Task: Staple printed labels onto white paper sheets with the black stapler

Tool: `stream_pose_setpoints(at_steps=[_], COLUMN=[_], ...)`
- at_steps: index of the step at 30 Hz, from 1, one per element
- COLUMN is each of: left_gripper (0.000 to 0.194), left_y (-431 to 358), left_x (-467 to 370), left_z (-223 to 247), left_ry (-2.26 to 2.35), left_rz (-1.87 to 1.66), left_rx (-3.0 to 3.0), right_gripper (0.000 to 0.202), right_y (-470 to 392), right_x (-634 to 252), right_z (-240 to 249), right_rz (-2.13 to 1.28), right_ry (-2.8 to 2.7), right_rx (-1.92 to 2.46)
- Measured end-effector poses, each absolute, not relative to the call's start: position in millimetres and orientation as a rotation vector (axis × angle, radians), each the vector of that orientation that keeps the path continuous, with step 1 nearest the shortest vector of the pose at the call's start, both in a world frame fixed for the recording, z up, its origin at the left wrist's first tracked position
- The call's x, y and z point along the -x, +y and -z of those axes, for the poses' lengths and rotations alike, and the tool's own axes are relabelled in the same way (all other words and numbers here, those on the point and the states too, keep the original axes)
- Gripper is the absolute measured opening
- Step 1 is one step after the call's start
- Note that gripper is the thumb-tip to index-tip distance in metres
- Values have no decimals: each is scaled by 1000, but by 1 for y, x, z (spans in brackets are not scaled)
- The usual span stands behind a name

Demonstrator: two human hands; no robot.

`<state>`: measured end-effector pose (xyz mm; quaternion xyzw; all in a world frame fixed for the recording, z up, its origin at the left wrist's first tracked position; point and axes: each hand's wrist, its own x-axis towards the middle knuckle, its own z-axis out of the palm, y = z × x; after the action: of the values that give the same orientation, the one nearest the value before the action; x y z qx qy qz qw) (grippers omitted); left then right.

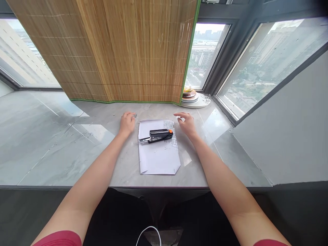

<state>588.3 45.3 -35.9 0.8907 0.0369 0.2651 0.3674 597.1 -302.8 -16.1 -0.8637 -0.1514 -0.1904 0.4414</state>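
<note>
A black stapler (pixel 161 135) with an orange end lies on a stack of white paper (pixel 156 159). Its metal tray sticks out at the left. Handwriting covers the paper's upper right part, and the lower corners are folded. Left of the paper, my left hand (pixel 127 122) is closed on a small grey piece that looks like a strip of staples (pixel 135 115). My right hand (pixel 186 123) rests to the right of the paper, with its thumb and fingers apart and nothing between them. Neither hand touches the stapler.
A bamboo blind (pixel 133 51) hangs down to the grey marbled counter (pixel 77 153) at the back. Stacked plates (pixel 196 100) stand at the back right, by the windows. A white wall (pixel 287 116) bounds the right side. A white cable (pixel 150 228) shows below the counter edge.
</note>
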Motion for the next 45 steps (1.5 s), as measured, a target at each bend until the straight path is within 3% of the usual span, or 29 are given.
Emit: stream_pose_setpoints(at_steps=[4,9,15,20,26,34,40,45], left_gripper=[37,34,20,18,25,28,28,22], left_y=[42,43,34,19,0,0,-1,2], left_x=[-589,-586,-578,-566,-559,-564,-561,-561], left_z=[44,43,29,13,13,18,15,15], left_ry=[-50,-69,-55,-197,-631,-679,-646,-640], left_rz=[-506,-528,-605,-680,-289,-111,-112,-154], left_rx=[-2490,-2501,-2436,-2200,-2090,-2228,-2251,-2132], right_gripper=[42,45,29,38,25,24,14,24], right_y=[-294,-282,-287,-290,-279,-277,-277,-316], right_x=[-593,-587,-583,-576,-580,-585,-588,-612], right_z=[18,18,10,5,9,13,16,26], right_rz=[331,82,-18,-215,-84,-84,141,500], right_ry=[-708,-1001,-887,-757,-1031,-1363,-1031,-244], right_rx=[2118,2035,1774,1665,1858,1953,2020,2282])
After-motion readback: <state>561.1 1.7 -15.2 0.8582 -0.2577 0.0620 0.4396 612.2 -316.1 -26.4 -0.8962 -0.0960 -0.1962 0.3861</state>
